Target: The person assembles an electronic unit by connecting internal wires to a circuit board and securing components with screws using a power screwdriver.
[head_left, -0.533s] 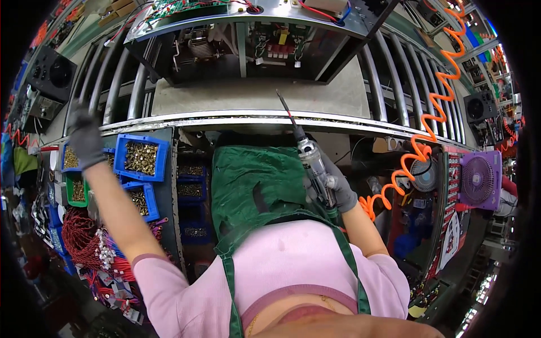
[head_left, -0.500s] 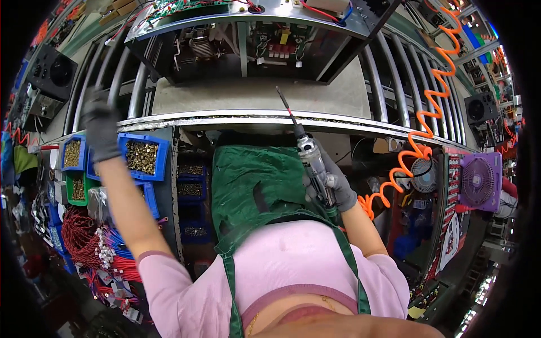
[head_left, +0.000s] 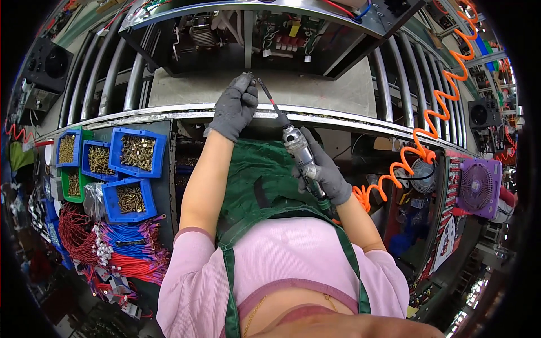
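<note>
My right hand, in a grey glove, is wrapped round the body of an air screwdriver. Its long thin bit points up and to the left, toward the fingers of the other hand. My left hand, gloved too, is closed in a pinch just left of the bit's tip. Something small may be between its fingertips, too small to name. Beyond both hands stands an open metal cabinet with circuit boards and wiring inside, resting on a grey board.
Blue bins of brass-coloured screws and a green bin stand at the left, above red and blue wire bundles. Metal rollers flank the board. An orange coiled hose hangs at the right, near a purple fan.
My left hand has swung right from above the screw bins to beside the bit's tip. The screwdriver in my right hand has shifted slightly left.
</note>
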`<action>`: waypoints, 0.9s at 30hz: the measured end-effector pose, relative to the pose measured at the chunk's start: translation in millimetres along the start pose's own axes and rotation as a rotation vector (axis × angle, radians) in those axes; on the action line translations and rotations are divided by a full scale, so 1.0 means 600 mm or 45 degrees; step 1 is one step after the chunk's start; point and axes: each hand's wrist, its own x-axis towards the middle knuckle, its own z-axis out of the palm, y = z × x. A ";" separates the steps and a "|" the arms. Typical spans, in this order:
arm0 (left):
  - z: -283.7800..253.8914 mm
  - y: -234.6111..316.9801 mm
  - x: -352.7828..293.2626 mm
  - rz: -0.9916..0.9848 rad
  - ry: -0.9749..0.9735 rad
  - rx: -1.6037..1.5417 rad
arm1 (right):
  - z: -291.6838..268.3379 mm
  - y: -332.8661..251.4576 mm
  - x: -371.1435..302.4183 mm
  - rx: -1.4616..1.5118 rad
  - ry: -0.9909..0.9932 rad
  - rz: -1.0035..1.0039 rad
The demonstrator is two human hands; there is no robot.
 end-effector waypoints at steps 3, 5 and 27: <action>-0.008 0.001 0.001 -0.018 -0.041 0.031 | 0.001 0.002 0.006 -0.001 -0.014 0.009; -0.001 0.003 -0.005 -0.004 -0.045 0.091 | 0.000 0.002 0.010 -0.001 -0.026 0.010; 0.059 0.036 -0.001 0.270 -0.081 1.387 | 0.002 0.018 0.008 0.349 -0.125 0.033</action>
